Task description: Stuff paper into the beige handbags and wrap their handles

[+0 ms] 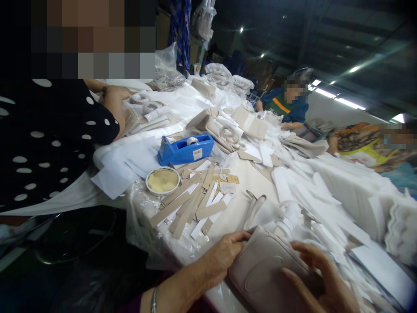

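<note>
Holding beige bag, left hand pinching its edge, right hand spread over it

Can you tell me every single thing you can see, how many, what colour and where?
Held bag: 1, beige, bottom, right of centre
Dispenser: 1, blue, middle of the table's near part
Tub: 1, white rim, yellowish inside, in front of the dispenser
Strips: many, tan and white, right of the tub
Tag: at least 1, orange-tan, among the strips
Other bags: several, beige, farther along the table
Sheets: many, white, left and right
Table: 1, covered, whitish, centre
Plaid cloth: 1, blue, hanging at top
Lights: several, white, upper right
Other people: 3, mixed colours, left and right
Bracelet: 1, silver, left wrist
Left hand: 1, bare, on the held bag
Right hand: 1, bare, over the held bag
</note>
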Demonstrator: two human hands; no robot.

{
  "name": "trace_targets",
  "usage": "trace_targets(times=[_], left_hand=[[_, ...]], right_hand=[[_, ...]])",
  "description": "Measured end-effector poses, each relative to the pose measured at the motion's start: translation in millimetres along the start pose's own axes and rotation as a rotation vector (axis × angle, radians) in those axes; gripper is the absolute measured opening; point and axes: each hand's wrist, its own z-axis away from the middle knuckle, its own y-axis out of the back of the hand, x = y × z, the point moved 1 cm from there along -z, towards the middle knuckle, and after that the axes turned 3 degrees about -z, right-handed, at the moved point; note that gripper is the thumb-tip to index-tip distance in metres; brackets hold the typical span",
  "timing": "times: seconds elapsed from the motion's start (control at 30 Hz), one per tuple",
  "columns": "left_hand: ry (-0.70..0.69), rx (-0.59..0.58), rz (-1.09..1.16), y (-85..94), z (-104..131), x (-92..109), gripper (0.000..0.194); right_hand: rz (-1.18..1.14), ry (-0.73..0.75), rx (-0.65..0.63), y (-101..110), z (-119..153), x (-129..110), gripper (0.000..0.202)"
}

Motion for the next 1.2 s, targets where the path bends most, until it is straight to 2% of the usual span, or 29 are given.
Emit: trace_targets(times=[0.13,0.3,0.5,0.6,0.8,0.93,1.2], left_hand=[[-0.031,0.072,-0.019,0.8,2.2,1.1,0.025],[-0.029,0.072,-0.048,4.4,-7.4,-0.8,0.031],[-0.009,0.075,-0.147,-0.3,-22.5,4.5,0.029],[-0.027,0.064,-0.212,-3.5,-25.1,7.9,0.027],[-0.139,0.117,-0.243,-3.1,-37.8,1.3,0.033],[-0.167,0.069,-0.244,-2.8,-51.3,-2.8,0.032],[-0.205,0.068,-0.397,-9.8,-67.2,8.1,0.022]], right_hand=[[0.045,0.058,-0.082,-5.0,-6.3,-11.8,0.036],[0.094,-0.004,0.019,-16.8,4.4,-15.5,0.037],[-0.054,0.024,0.103,-22.9,20.3,-17.6,0.03],[-0.14,-0.014,0.144,-23.8,25.2,-22.0,0.027],[-0.24,-0.029,0.161,-23.5,30.0,-30.0,0.027],[-0.275,0.007,0.204,-22.7,32.6,-31.8,0.022],[-0.316,0.029,0.201,-19.5,34.1,-35.5,0.02]])
